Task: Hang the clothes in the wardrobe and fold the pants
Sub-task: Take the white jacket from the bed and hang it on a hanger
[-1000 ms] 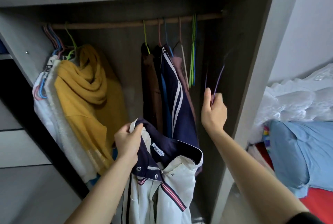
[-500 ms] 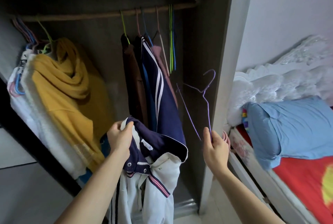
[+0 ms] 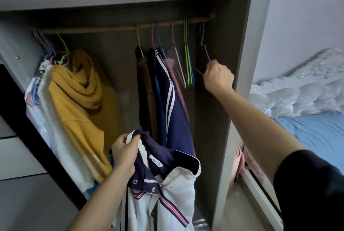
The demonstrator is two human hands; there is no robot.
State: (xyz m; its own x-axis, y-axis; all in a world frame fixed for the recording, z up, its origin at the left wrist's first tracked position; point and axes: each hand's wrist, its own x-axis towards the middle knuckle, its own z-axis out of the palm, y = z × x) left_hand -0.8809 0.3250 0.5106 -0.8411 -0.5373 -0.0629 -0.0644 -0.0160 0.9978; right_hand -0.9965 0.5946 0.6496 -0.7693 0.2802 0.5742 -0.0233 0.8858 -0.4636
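The purple hanger (image 3: 204, 50) hangs by its hook near the right end of the wooden rail (image 3: 119, 28), and the right hand (image 3: 218, 76) is closed in a fist around its lower wire, just below and to the right of the hook. The hanger's long line runs nearly straight up from the fist to the rail, so any lift has to go up and then out toward the person to free the hook.

The right arm is stretched forward and up, wrist close to the wardrobe's side panel (image 3: 240, 63), with little room to swing right. The left hand (image 3: 124, 151) is lower and nearer the body, gripping the navy collar of the white jacket (image 3: 167, 189), which hangs down from that grip below the frame. Jacket and hanger are well apart: the collar sits down and to the left of the hanger.

I judge the hanger must come down to the collar, since the left hand is already occupied. The empty green hangers (image 3: 188, 54) dangle just left of the fist and could snag.
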